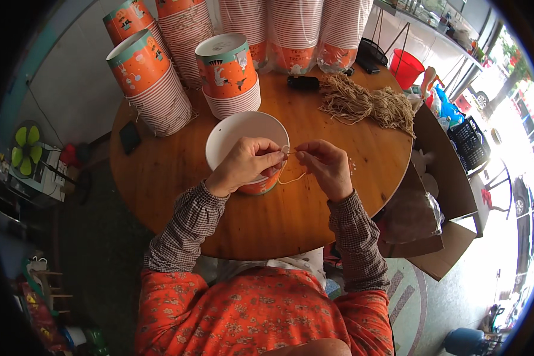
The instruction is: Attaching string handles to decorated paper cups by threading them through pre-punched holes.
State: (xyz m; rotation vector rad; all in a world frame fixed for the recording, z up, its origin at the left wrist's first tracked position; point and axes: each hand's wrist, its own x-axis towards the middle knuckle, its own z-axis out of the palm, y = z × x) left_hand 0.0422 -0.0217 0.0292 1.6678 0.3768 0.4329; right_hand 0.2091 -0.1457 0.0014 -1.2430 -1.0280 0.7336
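Observation:
A single paper bucket, white inside and orange outside, stands on the round wooden table in front of me, its open mouth tilted slightly toward me. Over its right rim, my left hand is closed in a pinch on a thin beige cord. Just to the right, my right hand pinches the same cord between thumb and forefinger. The cord sags in a loop beside the bucket's right side. A small pale loop shows at my left fingertips, too small to make out fully. The hands are a short gap apart.
Stacks of orange paper buckets line the table's far side, some in clear plastic. A bundle of beige cords lies far right, near a black object. A dark phone-like object is at the left edge. An open cardboard box stands right.

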